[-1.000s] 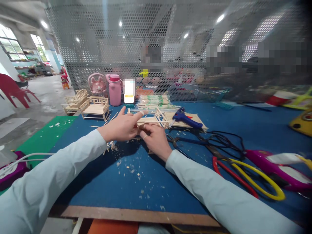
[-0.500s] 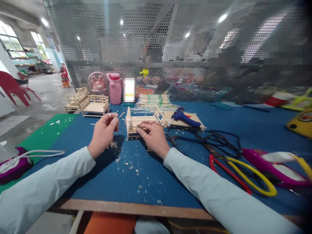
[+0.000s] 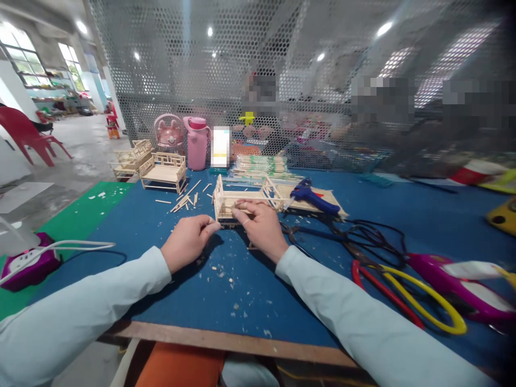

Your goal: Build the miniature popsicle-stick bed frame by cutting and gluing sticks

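Observation:
A miniature daybed built of thin wooden sticks stands in front of me. My right hand is closed on its front edge, thumb and fingers gripping near the seat. My left hand is pinched shut at the daybed's front left corner. Whatever lies between those fingertips is too small to make out. Loose short sticks are scattered to the left of the daybed, beyond my left hand.
Finished stick furniture stands at the back left, beside a pink jug. A blue glue gun rests on a stick panel at the right. Closer are pliers with red and yellow handles and a purple power strip.
My left hand has come down and rightward from beside the loose sticks to the daybed's front left corner, uncovering the sticks. My right hand keeps its hold. The view has shifted slightly.

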Tool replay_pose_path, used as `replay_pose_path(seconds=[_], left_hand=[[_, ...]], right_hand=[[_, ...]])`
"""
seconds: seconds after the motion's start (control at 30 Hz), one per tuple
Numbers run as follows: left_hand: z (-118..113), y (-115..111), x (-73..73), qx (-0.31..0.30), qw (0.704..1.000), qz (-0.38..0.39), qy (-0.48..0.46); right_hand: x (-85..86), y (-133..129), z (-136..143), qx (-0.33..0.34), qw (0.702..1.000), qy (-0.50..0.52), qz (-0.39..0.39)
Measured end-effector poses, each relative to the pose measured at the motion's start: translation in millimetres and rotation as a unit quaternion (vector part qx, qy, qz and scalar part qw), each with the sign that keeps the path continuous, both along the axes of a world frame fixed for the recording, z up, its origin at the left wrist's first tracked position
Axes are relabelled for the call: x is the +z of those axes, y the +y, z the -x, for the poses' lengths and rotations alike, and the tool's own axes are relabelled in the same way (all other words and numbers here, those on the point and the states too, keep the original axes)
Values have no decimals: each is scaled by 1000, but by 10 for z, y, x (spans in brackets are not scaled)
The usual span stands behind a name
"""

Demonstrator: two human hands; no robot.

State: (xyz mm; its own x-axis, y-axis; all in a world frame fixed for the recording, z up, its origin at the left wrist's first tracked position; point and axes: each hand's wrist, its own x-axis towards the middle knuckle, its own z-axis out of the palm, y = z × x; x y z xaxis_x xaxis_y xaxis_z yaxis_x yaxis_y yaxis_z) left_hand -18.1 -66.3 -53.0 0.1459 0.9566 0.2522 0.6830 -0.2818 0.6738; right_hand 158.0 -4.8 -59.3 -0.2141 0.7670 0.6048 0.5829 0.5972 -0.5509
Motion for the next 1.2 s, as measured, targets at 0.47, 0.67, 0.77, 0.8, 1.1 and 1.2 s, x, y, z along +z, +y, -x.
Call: replay_pose_path(seconds=[0.47, 0.67, 0.77, 0.8, 1.1, 1.2], left_hand=[[-79, 154, -106, 35, 995, -27, -88], [-134, 168, -13, 42, 997, 31, -54], [-91, 214, 65, 23, 999, 30, 30], [-72, 227, 73, 20, 999, 27, 43], [0, 259, -132, 31, 999, -30, 0], [-26, 275, -148, 36, 998, -44, -28]], right_hand=[[45, 3, 9, 16, 1000, -22, -10], [37, 21, 8, 24, 999, -28, -13], [17, 29, 16, 13, 1000, -24, 0], [12, 32, 18, 10, 1000, -19, 7], [17, 37, 5, 13, 1000, 4, 4], [25, 33, 7, 16, 1000, -2, -4]])
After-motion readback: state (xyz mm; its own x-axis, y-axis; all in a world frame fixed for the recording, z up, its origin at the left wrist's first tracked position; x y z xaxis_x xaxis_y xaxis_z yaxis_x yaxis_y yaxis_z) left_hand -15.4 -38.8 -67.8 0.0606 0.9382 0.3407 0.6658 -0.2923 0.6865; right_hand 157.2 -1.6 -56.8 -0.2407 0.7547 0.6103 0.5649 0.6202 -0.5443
